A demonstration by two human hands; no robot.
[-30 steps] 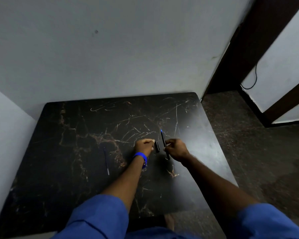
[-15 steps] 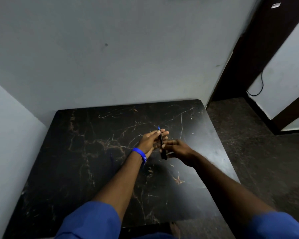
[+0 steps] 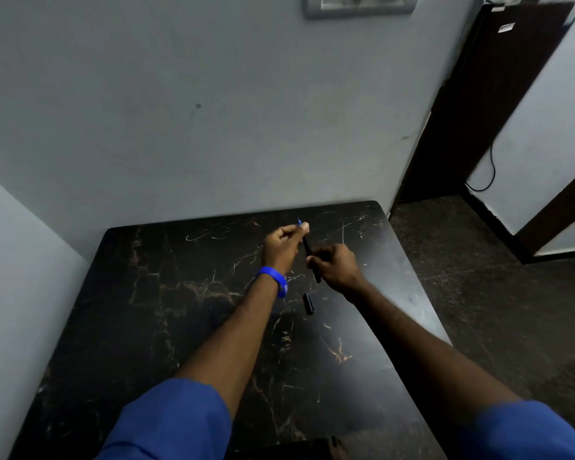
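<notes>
A slim black pen (image 3: 307,249) with a blue tip is held up over the far middle of the black marble table (image 3: 166,327). My left hand (image 3: 281,249), with a blue band on its wrist, pinches the pen's upper end near the blue tip. My right hand (image 3: 334,265) grips the lower part of the barrel, and the pen's bottom end pokes out below it. A small black cap (image 3: 308,304) lies on the table just below and between the two hands, touched by neither.
The table stands in a corner, with a grey wall behind it and another on the left. A switch plate (image 3: 359,5) hangs high on the back wall. To the right lie dark floor (image 3: 478,293), a dark door frame (image 3: 478,104) and a black cable (image 3: 488,171).
Both hands lifted the pen off the table and away from me. The left hand let go of the cap, which now lies on the table, and moved to the pen's tip end.
</notes>
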